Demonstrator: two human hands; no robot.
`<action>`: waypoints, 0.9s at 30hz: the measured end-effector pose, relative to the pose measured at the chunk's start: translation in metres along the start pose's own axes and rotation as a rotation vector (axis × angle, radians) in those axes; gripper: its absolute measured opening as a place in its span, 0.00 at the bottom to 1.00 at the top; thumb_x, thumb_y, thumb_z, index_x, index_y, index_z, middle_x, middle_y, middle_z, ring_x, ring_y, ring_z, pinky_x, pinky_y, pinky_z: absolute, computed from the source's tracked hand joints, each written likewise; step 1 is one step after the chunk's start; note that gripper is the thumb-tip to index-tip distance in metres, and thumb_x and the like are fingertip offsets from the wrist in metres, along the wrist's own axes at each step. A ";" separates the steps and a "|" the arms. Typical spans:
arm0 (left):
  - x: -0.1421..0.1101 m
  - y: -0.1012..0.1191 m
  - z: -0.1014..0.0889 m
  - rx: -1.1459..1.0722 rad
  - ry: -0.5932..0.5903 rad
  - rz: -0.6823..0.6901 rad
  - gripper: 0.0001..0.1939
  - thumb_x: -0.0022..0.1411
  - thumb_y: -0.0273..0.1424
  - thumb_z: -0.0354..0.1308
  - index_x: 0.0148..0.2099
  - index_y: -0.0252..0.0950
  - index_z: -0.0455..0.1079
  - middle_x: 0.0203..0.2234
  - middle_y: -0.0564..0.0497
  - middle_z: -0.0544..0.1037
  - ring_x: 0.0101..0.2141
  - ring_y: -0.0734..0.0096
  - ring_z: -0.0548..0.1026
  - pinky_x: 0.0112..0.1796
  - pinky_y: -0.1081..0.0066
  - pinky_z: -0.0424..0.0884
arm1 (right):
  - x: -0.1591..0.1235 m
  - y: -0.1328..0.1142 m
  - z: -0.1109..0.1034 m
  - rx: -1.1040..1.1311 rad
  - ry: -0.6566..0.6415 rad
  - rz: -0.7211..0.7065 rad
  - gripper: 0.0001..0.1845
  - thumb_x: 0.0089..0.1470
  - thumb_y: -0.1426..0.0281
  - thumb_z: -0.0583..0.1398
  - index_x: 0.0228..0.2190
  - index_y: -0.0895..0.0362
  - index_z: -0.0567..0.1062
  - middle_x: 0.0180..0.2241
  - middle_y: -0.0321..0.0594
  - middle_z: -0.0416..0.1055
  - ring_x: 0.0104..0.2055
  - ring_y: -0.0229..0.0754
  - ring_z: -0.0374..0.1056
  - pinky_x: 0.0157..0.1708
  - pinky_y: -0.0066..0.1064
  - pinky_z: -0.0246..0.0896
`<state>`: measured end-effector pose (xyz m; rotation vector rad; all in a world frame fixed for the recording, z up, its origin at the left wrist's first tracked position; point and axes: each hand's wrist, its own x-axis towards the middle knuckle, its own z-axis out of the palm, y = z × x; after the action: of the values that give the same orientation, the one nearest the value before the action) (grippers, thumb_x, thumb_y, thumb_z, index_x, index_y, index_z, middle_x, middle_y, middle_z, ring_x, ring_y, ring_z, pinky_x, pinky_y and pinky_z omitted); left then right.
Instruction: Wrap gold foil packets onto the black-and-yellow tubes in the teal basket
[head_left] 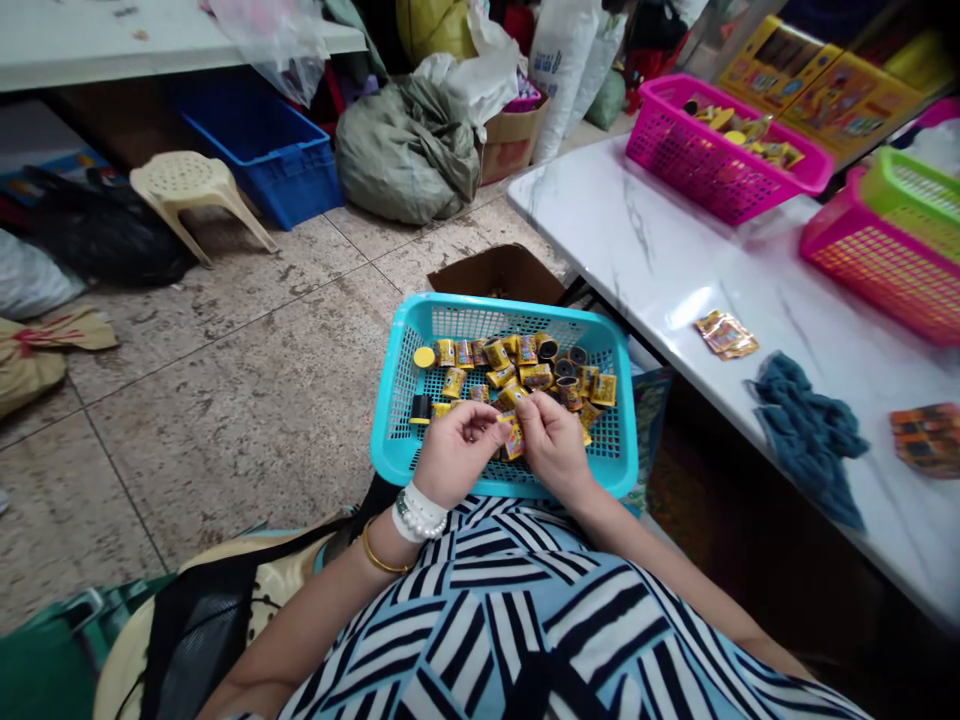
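Over the front part of a turquoise plastic basket (384,420), my left hand (456,455) and my right hand (556,445) come together. Between their thumbs and fingers they pinch a small yellow printed wrapper (513,440); whether anything is inside it is hidden. Below and beyond the hands lie many small canisters (527,350) with yellow printed sleeves, some showing black ends. A canister with a bare black body (421,409) stands near my left hand. Another with a yellow lid (424,357) is at the basket's left side. The basket rests at my lap.
On the right, a white marbled table (600,200) carries a pink basket (720,170) of yellow pieces, a flat stack of printed wrappers (726,334) and a blue cloth (810,430). An open cardboard box (495,270) sits behind my basket. A beige stool (199,190) and blue crate (262,150) stand left.
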<state>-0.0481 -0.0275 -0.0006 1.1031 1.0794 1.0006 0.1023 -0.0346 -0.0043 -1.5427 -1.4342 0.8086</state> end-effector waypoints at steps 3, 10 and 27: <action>0.006 -0.006 -0.004 -0.016 0.037 -0.035 0.12 0.55 0.38 0.65 0.32 0.33 0.72 0.20 0.55 0.71 0.21 0.77 0.66 0.24 0.76 0.64 | 0.001 -0.004 -0.001 0.165 -0.109 0.107 0.17 0.61 0.56 0.57 0.28 0.56 0.72 0.24 0.32 0.63 0.23 0.33 0.57 0.22 0.27 0.52; 0.014 -0.012 -0.015 -0.032 0.126 -0.062 0.13 0.54 0.39 0.66 0.30 0.33 0.73 0.17 0.57 0.68 0.19 0.79 0.62 0.20 0.77 0.58 | -0.002 -0.004 -0.002 0.420 -0.245 0.324 0.16 0.51 0.57 0.66 0.25 0.57 0.74 0.19 0.32 0.69 0.19 0.33 0.61 0.20 0.25 0.57; 0.002 -0.002 -0.006 -0.187 0.162 -0.144 0.24 0.54 0.51 0.64 0.33 0.32 0.76 0.20 0.54 0.71 0.17 0.83 0.64 0.16 0.80 0.55 | -0.010 -0.008 0.001 0.470 -0.005 0.206 0.19 0.56 0.56 0.64 0.23 0.54 0.68 0.15 0.28 0.65 0.14 0.31 0.58 0.14 0.24 0.53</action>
<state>-0.0535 -0.0248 -0.0040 0.7931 1.1522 1.0660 0.0961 -0.0449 0.0017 -1.3305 -1.0015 1.1781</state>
